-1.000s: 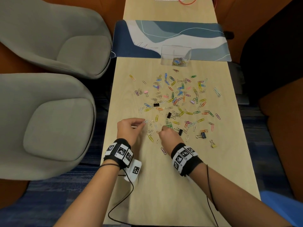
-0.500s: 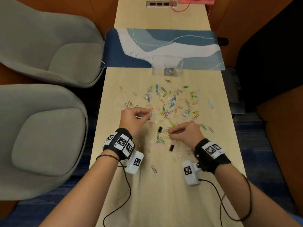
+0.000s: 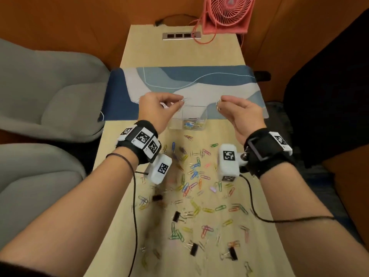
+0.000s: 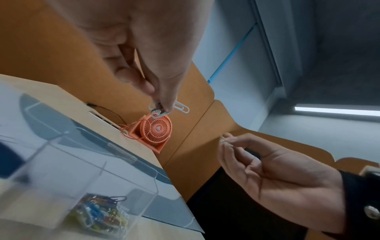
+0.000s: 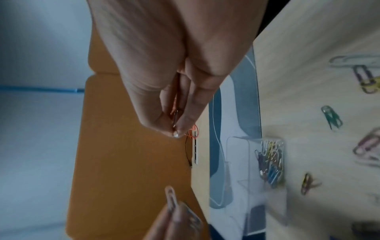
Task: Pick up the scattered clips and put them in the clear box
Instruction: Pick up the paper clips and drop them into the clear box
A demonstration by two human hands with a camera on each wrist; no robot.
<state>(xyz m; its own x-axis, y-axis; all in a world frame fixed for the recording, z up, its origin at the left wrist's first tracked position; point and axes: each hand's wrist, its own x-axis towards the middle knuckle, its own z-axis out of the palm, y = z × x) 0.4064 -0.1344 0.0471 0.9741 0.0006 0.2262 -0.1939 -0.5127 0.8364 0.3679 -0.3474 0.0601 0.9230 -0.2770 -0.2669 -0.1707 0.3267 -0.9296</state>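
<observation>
The clear box (image 3: 191, 108) stands at the near edge of the blue mat, with coloured clips heaped in its bottom (image 4: 98, 216) (image 5: 271, 164). My left hand (image 3: 157, 108) is raised just left of the box and pinches a few silver paper clips (image 4: 162, 108) (image 3: 183, 100) between thumb and fingers. At the same height, right of the box, my right hand (image 3: 239, 112) pinches silver clips (image 3: 218, 103) (image 5: 175, 117). Many coloured paper clips (image 3: 194, 172) and black binder clips (image 3: 176, 216) lie scattered on the wooden table nearer to me.
A blue and white mat (image 3: 191, 80) crosses the table (image 3: 123, 226) behind the box. A pink fan (image 3: 227, 14) and a socket strip (image 3: 180, 36) sit at the far end. Grey chairs (image 3: 50, 92) stand along the left side. Cables trail from both wrists.
Both hands have lifted away from the scattered pile and travelled forward, each carrying silver clips. They now hover on either side of the clear box. The head view has tilted up.
</observation>
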